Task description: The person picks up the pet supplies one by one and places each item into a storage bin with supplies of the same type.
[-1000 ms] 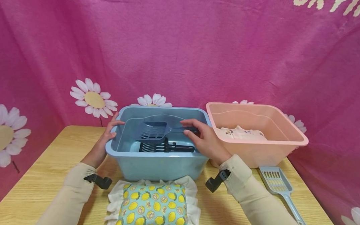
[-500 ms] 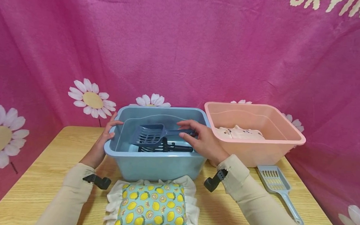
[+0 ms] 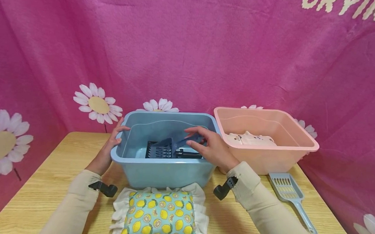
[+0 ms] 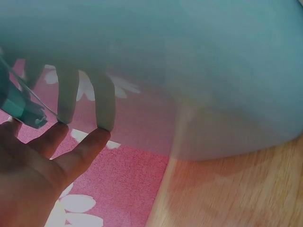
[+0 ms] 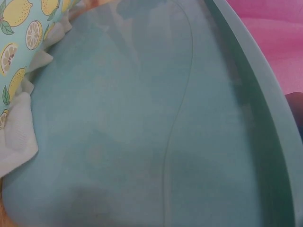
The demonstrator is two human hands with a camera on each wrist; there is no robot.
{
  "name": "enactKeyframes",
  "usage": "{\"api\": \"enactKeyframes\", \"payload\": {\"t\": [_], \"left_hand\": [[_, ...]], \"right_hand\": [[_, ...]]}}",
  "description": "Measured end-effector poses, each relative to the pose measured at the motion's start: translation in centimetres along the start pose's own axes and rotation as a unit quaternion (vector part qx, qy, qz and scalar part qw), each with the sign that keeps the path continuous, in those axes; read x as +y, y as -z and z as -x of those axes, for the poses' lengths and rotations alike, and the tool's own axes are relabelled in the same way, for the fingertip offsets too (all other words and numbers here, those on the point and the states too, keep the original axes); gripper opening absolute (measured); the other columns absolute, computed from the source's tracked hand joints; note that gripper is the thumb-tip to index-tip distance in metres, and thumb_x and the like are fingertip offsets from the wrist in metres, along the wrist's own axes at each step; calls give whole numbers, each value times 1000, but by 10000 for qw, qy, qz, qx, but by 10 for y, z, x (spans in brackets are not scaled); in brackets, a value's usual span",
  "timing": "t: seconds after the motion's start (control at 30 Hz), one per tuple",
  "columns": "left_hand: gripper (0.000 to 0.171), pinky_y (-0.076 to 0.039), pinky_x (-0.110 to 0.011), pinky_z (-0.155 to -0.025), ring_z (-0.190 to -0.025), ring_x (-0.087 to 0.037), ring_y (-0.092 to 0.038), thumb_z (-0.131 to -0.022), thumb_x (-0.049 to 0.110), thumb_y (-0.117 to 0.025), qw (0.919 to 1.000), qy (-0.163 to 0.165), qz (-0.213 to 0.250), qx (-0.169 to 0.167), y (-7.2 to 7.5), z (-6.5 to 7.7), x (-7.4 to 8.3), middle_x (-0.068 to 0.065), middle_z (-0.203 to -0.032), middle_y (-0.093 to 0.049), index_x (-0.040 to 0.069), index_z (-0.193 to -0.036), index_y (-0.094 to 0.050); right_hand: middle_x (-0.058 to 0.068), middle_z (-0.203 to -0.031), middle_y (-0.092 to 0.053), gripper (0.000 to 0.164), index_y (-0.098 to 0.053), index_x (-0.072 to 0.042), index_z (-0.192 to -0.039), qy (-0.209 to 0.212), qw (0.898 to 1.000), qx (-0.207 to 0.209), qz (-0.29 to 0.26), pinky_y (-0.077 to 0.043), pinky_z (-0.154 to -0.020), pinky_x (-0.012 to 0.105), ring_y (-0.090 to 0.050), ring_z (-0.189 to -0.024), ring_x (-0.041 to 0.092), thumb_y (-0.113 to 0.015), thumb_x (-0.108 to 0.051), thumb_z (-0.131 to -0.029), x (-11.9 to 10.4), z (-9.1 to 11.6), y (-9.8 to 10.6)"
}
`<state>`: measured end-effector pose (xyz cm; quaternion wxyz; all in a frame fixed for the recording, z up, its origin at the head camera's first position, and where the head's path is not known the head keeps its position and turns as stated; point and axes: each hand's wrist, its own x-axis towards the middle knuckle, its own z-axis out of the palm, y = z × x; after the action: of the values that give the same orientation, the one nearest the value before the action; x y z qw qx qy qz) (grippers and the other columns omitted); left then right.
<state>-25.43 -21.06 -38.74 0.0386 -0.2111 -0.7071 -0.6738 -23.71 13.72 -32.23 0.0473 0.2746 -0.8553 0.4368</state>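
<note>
A blue litter tray [image 3: 169, 175] stands mid-table. My left hand [image 3: 108, 146] grips its left rim, thumb and forefinger over the edge; in the left wrist view other straight fingers [image 4: 83, 153] touch its outer wall. Over the tray, my right hand [image 3: 214, 149] holds the handle end of a dark blue slotted litter scoop [image 3: 162, 149] between thumb and fingers, the grip partly hidden. The scoop's blurred head slopes down over a black litter scoop [image 3: 187, 154] inside the tray. The right wrist view shows the tray's outer wall [image 5: 109, 118].
A pink litter tray [image 3: 267, 159] holding a pale patterned cloth item [image 3: 255, 139] adjoins the blue one on the right. A light blue litter scoop [image 3: 286, 187] lies before it. A lemon-print cushion [image 3: 161, 213] with white ruffles lies at the front. A pink curtain hangs behind.
The dark blue scoop's head has swung down and slightly right, onto or just above the black scoop, which it now largely covers. Both hands have stayed almost in place.
</note>
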Motion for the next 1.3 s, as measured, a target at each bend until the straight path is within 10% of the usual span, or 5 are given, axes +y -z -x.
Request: {"api": "enactKeyframes", "payload": {"t": [0.5,1.3], "left_hand": [[50,-13,-73,-105,-146,-29,5,-94,27,-40,9982,192,-564,54,-1,8,-2,13,-161,7,20,-143,-33],[52,-14,-70,-107,-147,-25,1,-95,30,-43,9969,289,-723,117,0,9,-1,19,-159,3,24,-145,-34]], "right_hand": [[-9,-122,-65,42,-64,-32,-122,98,9998,-153,18,-44,-93,44,-55,-110,6,-73,-43,-83,-1,-1,-1],[-16,-121,-62,46,-59,-35,-127,-2,10000,-46,39,-44,-90,38,-54,-107,6,-70,-48,-84,-6,0,0]]}}
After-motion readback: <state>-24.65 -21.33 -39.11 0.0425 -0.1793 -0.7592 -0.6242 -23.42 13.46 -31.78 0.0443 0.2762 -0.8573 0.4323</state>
